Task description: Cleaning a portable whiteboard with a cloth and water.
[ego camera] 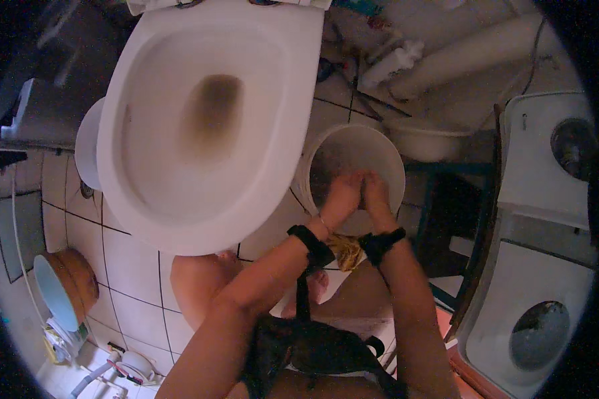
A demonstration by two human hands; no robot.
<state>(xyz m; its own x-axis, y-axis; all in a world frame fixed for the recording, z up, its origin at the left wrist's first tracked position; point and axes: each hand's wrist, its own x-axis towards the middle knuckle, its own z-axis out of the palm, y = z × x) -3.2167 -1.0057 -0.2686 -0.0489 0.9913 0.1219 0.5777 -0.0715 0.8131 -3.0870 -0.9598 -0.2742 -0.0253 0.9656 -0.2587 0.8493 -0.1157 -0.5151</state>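
A pale bucket [397, 154] stands on the floor to the right of a white toilet bowl [149, 199]. My left hand [348, 188] and my right hand [376, 189] reach down into it side by side, nearly touching. The fingers blur against the dim inside, so anything held between them is hidden. Dark bands circle both wrists. Below the bucket, between my forearms, lies a crumpled yellow-brown cloth [348, 253]. The bowl has its seat opening uncovered and a brownish patch at its bottom.
Close on the right is a twin-tub washing machine [524, 269] beside a dark frame [424, 224]. Behind the bucket sit a light basin [429, 142] and a thick pipe [459, 62]. A blue-lined orange basin [77, 284] leans at left on the tiled floor [130, 259].
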